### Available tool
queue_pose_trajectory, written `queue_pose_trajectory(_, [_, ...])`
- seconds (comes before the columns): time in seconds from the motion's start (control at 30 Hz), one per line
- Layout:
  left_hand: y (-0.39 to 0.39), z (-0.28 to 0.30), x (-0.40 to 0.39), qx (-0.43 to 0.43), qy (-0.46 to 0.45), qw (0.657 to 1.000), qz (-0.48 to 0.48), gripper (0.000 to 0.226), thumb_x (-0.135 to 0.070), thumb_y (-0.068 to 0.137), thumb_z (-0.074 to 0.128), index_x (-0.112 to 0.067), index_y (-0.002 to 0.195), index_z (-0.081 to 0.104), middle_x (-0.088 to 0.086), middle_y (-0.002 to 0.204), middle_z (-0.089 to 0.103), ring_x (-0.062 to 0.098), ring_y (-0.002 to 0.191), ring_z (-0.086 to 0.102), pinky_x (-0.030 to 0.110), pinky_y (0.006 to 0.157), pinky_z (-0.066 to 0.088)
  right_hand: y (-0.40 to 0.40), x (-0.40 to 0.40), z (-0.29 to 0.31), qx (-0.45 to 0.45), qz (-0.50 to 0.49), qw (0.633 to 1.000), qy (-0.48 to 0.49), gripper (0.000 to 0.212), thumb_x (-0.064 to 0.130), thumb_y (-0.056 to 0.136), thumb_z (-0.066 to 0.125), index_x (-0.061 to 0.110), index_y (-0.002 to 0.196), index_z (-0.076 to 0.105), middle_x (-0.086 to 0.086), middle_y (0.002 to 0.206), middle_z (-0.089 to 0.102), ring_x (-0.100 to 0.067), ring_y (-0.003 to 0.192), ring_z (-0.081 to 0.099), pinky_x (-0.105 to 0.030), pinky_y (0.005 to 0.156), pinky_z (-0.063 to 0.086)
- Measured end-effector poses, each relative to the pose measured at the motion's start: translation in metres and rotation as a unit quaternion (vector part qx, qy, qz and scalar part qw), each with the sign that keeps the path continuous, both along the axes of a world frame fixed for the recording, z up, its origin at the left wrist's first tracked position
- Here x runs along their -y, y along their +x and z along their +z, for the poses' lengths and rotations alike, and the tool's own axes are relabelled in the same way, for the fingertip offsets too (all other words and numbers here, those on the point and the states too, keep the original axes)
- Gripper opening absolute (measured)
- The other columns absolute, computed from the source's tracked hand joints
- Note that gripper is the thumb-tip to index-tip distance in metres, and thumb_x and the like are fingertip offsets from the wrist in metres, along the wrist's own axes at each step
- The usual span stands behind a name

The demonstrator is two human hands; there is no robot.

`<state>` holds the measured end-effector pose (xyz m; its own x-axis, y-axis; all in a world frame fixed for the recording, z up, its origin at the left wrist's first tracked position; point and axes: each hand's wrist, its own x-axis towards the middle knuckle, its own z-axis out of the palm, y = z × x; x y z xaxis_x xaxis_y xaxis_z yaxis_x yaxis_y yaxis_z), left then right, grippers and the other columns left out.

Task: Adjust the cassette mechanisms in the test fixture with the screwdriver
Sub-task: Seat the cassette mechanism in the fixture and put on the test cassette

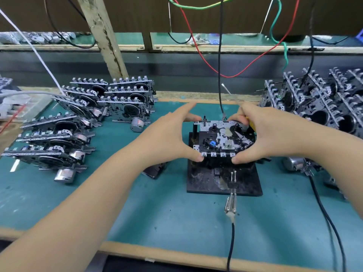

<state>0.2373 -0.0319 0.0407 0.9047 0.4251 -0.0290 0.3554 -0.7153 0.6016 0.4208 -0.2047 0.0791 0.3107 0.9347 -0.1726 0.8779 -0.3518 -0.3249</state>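
Here the bench reads from left to right like this. On the far left, stacks of cassette mechanisms (64, 138) lie on the green mat (157, 213), with more stacked behind them. The left hand (172, 134) comes next, its thumb on the near edge and its fingers curled over the far edge of the mechanism (222, 138) that sits on the black test fixture (224, 179) in the middle of the bench. It grips that side of the part.

The right hand (269, 132) mirrors it, thumb at the near edge and fingers wrapped over the far right corner. A yellow screwdriver handle (251, 123) shows under those fingers, so the hand appears to hold the tool while it also steadies the part. The tip is hidden. A second pile of mechanisms (324, 103) stands on the far right.

The step looks like seating or lifting the mechanism on the fixture. To do it well, I would keep both thumbs level so the part stays square to the posts, press evenly rather than from one corner, and keep the screwdriver clear of the black cable (220, 75) hanging over the far edge.
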Motion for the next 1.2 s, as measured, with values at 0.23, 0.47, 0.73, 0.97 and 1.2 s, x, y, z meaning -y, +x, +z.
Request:
queue_pose_trajectory(0.23, [0.009,0.004,0.005,-0.038,-0.016,0.999,-0.001,0.118,-0.034,0.06,0.094,-0.028,0.156,0.025,-0.023,0.147,0.048,-0.001,0.134,0.044,0.028,0.111,0.036,0.009,0.0,0.0,-0.002,0.004,0.998,-0.06,0.075,0.07,0.045,0.084,0.039,0.084,0.027,0.013,0.141,0.054,-0.007,0.088,0.052,-0.021,0.066,0.036])
queue_pose_trajectory(0.47, [0.002,-0.006,0.006,0.005,-0.076,0.997,0.009,0.109,-0.033,0.064,0.093,-0.033,0.152,0.03,-0.029,0.144,0.046,-0.007,0.13,0.046,0.03,0.111,0.037,0.017,0.022,0.007,0.035,-0.018,0.999,-0.027,0.069,0.032,0.062,0.094,0.028,0.082,0.028,0.019,0.137,0.057,0.015,0.071,0.055,-0.003,0.062,0.035])
queue_pose_trajectory(0.73, [-0.023,-0.016,0.004,-0.037,-0.002,0.999,0.024,0.12,-0.043,0.07,0.087,-0.04,0.158,0.005,-0.019,0.163,0.019,0.003,0.149,0.022,0.039,0.121,0.027,0.0,0.031,-0.007,-0.029,-0.049,0.998,0.019,0.059,0.031,0.065,0.086,0.028,0.083,0.029,0.026,0.139,0.052,-0.011,0.114,0.053,-0.009,0.068,0.036])
queue_pose_trajectory(0.97, [-0.057,-0.033,-0.006,-0.182,0.121,0.964,0.151,0.076,-0.05,0.083,0.073,-0.033,0.148,0.038,0.002,0.139,0.052,0.025,0.126,0.047,0.039,0.099,0.044,-0.008,0.037,-0.017,-0.165,-0.101,0.979,0.064,0.062,0.035,0.061,0.088,0.021,0.087,0.033,0.03,0.142,0.048,-0.013,0.123,0.059,-0.045,0.103,0.048])
queue_pose_trajectory(1.2, [-0.037,0.013,0.004,0.128,0.009,0.991,0.027,0.037,-0.039,0.076,0.077,-0.039,0.111,0.065,-0.024,0.124,0.063,-0.003,0.118,0.056,0.023,0.103,0.043,-0.004,0.037,-0.024,-0.192,-0.109,0.972,0.085,0.063,0.026,0.062,0.092,0.02,0.087,0.034,0.031,0.137,0.051,-0.01,0.127,0.057,-0.043,0.106,0.047])
